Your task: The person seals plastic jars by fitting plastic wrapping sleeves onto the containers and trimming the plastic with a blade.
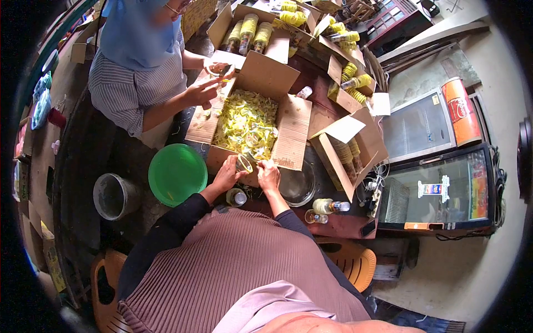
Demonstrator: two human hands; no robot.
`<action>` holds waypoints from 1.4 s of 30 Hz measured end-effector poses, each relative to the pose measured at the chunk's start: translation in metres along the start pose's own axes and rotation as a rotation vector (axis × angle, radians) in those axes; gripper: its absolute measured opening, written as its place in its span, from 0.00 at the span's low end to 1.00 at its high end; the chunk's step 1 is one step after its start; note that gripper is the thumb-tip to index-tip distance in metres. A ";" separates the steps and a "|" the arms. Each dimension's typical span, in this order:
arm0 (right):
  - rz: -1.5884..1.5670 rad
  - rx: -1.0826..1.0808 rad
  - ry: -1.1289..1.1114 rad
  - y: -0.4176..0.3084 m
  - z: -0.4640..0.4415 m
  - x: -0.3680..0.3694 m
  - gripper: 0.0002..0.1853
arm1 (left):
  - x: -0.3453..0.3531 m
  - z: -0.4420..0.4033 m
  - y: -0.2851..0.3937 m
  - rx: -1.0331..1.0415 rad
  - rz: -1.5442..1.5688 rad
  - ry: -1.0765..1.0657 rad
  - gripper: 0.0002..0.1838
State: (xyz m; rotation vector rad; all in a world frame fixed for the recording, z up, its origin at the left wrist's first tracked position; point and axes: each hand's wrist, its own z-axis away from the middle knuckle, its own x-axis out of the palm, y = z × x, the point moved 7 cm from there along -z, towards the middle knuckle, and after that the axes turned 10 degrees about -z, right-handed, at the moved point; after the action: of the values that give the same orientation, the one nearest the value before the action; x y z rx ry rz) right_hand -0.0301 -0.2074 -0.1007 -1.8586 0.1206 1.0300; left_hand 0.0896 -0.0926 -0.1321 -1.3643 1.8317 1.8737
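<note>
A small clear cup or jar (244, 163) with a yellowish rim is held in my left hand (226, 176), at the near edge of an open cardboard box (291, 130). Yellow and white strips (247, 125) fill that box. My right hand (268, 176) is just right of the cup, its fingers pinched together; what they hold is too small to make out. Below my hands stands a small capped bottle (236, 197). To the right of my right hand lies a round clear basin (297, 183).
A green basin (177, 175) and a grey bucket (114, 196) are at the left. Across the box, a co-worker (141, 83) handles a small object. Boxes of yellow-stacked bottles (347, 150) stand behind and right. More bottles (327, 206) stand near the table's right edge.
</note>
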 end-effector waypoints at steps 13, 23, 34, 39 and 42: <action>-0.008 0.001 0.014 0.003 0.001 0.001 0.05 | -0.020 0.021 -0.007 -0.024 0.067 -0.045 0.34; -0.154 0.095 0.127 0.000 -0.004 -0.025 0.06 | -0.046 0.013 -0.018 -0.054 0.205 0.089 0.34; -0.029 -0.168 0.127 -0.040 0.020 -0.037 0.07 | -0.038 -0.018 0.002 -0.057 0.241 0.039 0.36; 0.050 -0.311 0.182 -0.069 0.036 -0.057 0.11 | -0.024 -0.022 -0.004 -0.207 0.631 -0.053 0.33; 0.038 -0.349 0.194 -0.081 0.039 -0.066 0.12 | -0.028 -0.021 0.001 -0.211 0.636 -0.037 0.32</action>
State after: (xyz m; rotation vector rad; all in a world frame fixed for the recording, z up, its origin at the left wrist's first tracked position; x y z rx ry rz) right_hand -0.0563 -0.1565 -0.0048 -2.2808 0.0948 0.9377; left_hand 0.1145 -0.0986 -0.1078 -0.8316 2.2880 2.4211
